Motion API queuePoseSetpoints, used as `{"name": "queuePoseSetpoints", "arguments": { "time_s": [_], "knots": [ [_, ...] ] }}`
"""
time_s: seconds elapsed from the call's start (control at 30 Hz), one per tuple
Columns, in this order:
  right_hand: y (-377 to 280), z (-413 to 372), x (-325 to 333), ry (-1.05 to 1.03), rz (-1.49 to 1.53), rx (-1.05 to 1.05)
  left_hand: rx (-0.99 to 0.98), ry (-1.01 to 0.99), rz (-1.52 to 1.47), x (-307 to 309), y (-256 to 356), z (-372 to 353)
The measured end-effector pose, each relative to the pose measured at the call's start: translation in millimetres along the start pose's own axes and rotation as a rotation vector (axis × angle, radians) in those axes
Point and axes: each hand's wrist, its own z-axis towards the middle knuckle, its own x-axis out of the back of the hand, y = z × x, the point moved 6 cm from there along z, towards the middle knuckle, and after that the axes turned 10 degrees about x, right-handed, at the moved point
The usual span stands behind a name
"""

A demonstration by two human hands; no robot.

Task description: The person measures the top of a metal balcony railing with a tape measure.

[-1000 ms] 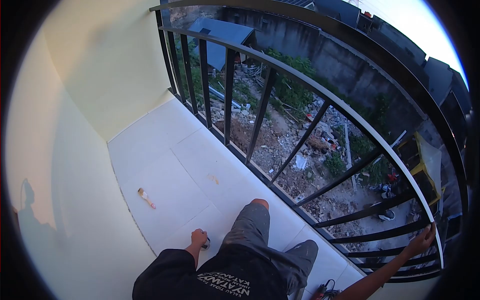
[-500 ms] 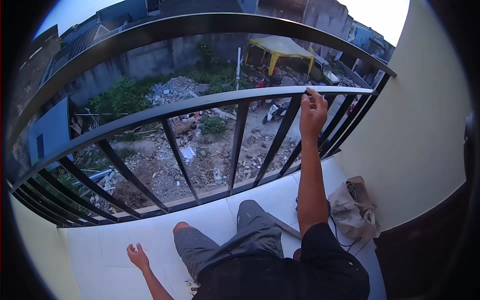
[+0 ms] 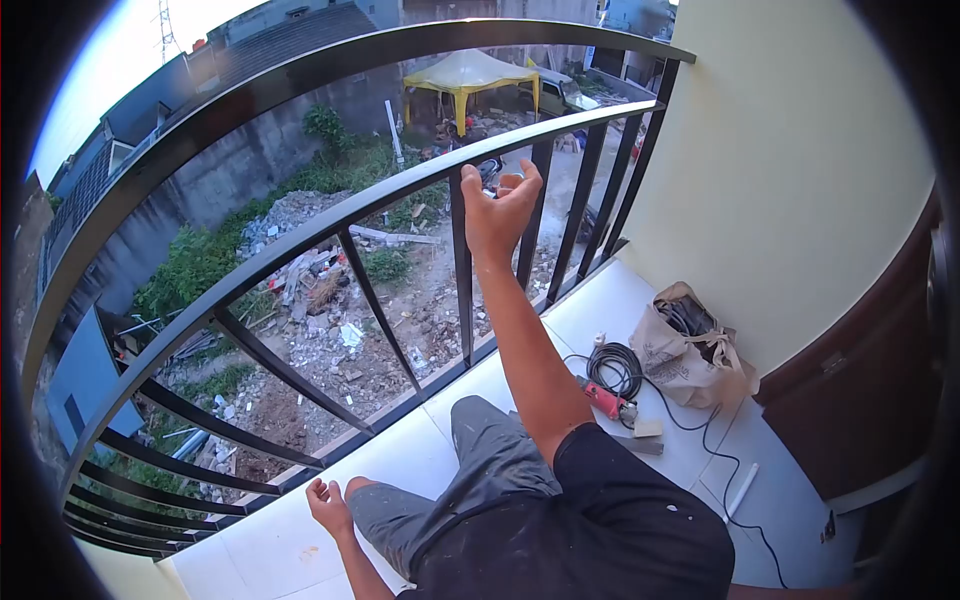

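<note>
My right hand (image 3: 497,215) is raised at the lower handrail (image 3: 400,184) of a black metal balcony railing. Its thumb and one finger are spread apart just under the rail, the other fingers curl between them, and nothing shows in the grasp. Upright bars (image 3: 463,265) stand behind and beside this hand. Low on the left, my left hand (image 3: 331,508) hovers over the white tiled floor (image 3: 260,535) beside my knee. Its fingers are loosely bent and apart, with nothing in them.
A red angle grinder (image 3: 606,400) lies right of my arm, by a coiled black cable (image 3: 617,368). A cloth bag (image 3: 680,350) leans near the wall (image 3: 770,200). Farther right is a brown door (image 3: 850,400). Rubble (image 3: 330,350) and a yellow-trimmed canopy (image 3: 470,72) lie beyond the railing.
The view has turned right, bringing the grinder, cable and door into sight. My right hand has shifted left along the rail, its fingers spreading from a closer bend. My left hand is nearer the knee.
</note>
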Motion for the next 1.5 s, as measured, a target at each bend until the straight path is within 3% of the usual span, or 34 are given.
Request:
{"name": "queuePoseSetpoints", "arguments": {
  "time_s": [0.1, 0.27, 0.63, 0.97, 1.03, 1.1, 1.17, 1.23, 1.3, 1.5],
  "knots": [
    [6, 0, 7, 0.085, -0.160, 0.044, 0.020, -0.037, 0.006, -9, -10, -13],
    [18, 2, 6, -0.009, -0.135, -0.065, 0.029, -0.072, 0.023, -10, -15, -17],
    [17, 0, 10, 0.039, -0.206, -0.095, 0.022, -0.114, 0.007, -18, -16, -25],
    [10, -1, 12, 0.097, -0.259, 0.002, 0.044, -0.153, -0.021, -25, -24, -34],
    [14, 3, 8, 0.132, -0.294, 0.143, 0.028, -0.130, -0.081, -25, -33, -31],
    [11, 6, 5, 0.133, -0.235, 0.209, -0.015, -0.062, -0.046, -12, -9, -38],
    [23, 11, -4, 0.022, -0.123, 0.055, -0.031, -0.008, -0.042, 2, -8, -31],
    [68, 26, -23, -0.135, 0.229, -0.029, -0.029, 0.102, -0.087, 27, -13, -19],
    [48, 15, -20, -0.236, 0.130, -0.245, 0.038, 0.223, -0.129, 63, -5, -10],
    [63, 13, -36, -0.289, 0.369, -0.306, -0.106, 0.648, -0.110, 207, 26, 57]
  ]
}}
